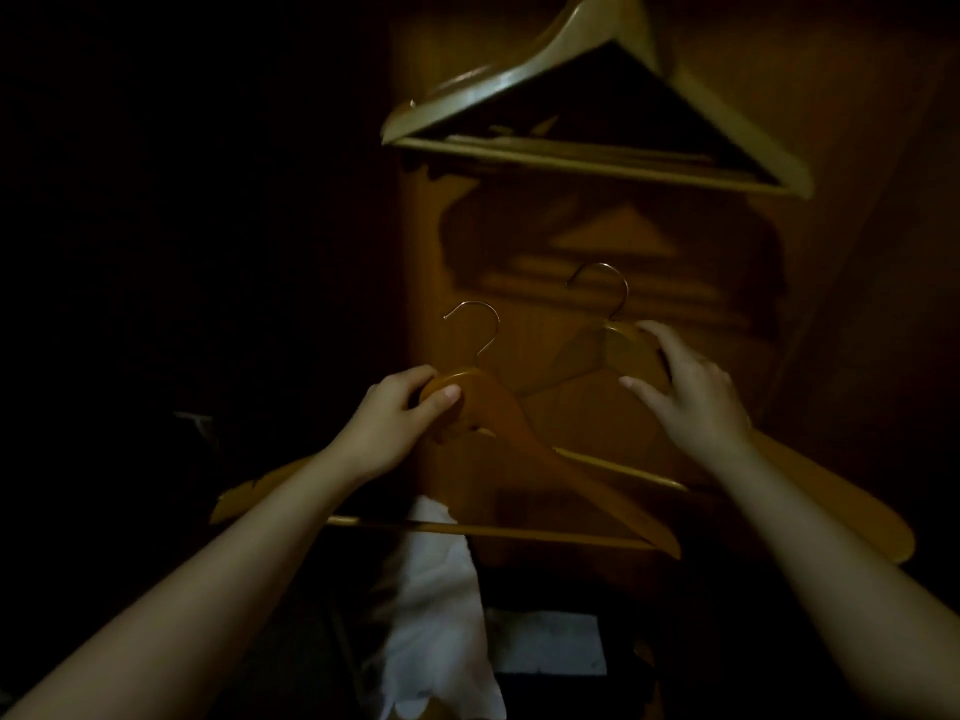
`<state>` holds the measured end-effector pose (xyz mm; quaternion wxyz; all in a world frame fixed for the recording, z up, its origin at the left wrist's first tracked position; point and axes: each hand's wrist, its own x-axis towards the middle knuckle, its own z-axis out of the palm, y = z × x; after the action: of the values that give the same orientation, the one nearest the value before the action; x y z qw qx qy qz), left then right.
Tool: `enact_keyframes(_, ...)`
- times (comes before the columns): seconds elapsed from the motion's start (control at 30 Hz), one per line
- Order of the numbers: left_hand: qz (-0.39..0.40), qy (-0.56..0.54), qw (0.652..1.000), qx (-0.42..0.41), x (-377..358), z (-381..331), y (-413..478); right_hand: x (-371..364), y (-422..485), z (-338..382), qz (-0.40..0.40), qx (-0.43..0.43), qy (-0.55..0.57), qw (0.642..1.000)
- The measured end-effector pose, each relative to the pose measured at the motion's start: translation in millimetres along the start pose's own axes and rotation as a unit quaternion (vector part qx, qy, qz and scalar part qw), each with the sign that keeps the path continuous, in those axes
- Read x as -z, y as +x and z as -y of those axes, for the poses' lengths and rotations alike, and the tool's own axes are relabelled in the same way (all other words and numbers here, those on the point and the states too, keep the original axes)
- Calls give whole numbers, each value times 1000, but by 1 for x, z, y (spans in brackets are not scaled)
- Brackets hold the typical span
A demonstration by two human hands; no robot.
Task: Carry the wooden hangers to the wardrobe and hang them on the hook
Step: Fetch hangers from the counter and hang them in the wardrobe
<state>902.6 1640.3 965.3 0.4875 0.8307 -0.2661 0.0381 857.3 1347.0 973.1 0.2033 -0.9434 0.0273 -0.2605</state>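
Facing into a dim wardrobe: its brown wooden back panel [597,304] is filling the far centre and right, while the left side is lying in black shadow, unreadable. Hung hangers [597,96], bunched, are dangling far and high, their hooks cut off by the top edge. Below them, nearer, the left hanger [524,439] is overlapping the right hanger [618,345]. The left hand [405,413] is gripping its hanger's neck, fingers wrapped, thumb on the front. The right hand [691,392] is clasping the other's crown, fingers spread and bent round it. A white cloth [431,563] is lying near and low; a pale flat item [550,646] beside it is too dark to identify.
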Motion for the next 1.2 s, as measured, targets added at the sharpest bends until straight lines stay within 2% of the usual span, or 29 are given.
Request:
enact_keyframes(0.1, -21, 13, 999, -36, 9, -25, 17, 25, 6, 9, -43, 38, -14, 998)
enact_keyframes(0.23, -67, 94, 990, -80, 21, -53, 40, 57, 19, 24, -113, 107, -31, 987)
enact_keyframes(0.33, -76, 130, 984, -98, 30, -76, 57, 79, 34, 32, -142, 121, -52, 981)
enact_keyframes(0.43, -53, 100, 989, -99, 41, -102, 77, 99, 51, 39, -162, 123, -52, 978)
enact_keyframes(0.5, -1, 61, 994, -92, 49, -119, 88, 112, 63, 45, -181, 127, -52, 974)
enact_keyframes(0.57, 24, 98, 990, -101, 56, -134, 98, 123, 75, 50, -202, 129, -53, 969)
enact_keyframes(0.63, 5, 140, 982, -124, 62, -148, 106, 134, 90, 55, -215, 122, -50, 968)
enact_keyframes(0.83, 20, 152, 972, -176, 73, -180, 129, 151, 141, 63, -216, 80, -27, 973)
enact_keyframes(1.0, -47, 251, 948, -189, 77, -186, 147, 154, 185, 68, -184, 103, 18, 977)
enact_keyframes(1.2, -93, 254, 946, -176, 82, -181, 170, 152, 221, 76, -152, 104, 94, 978)
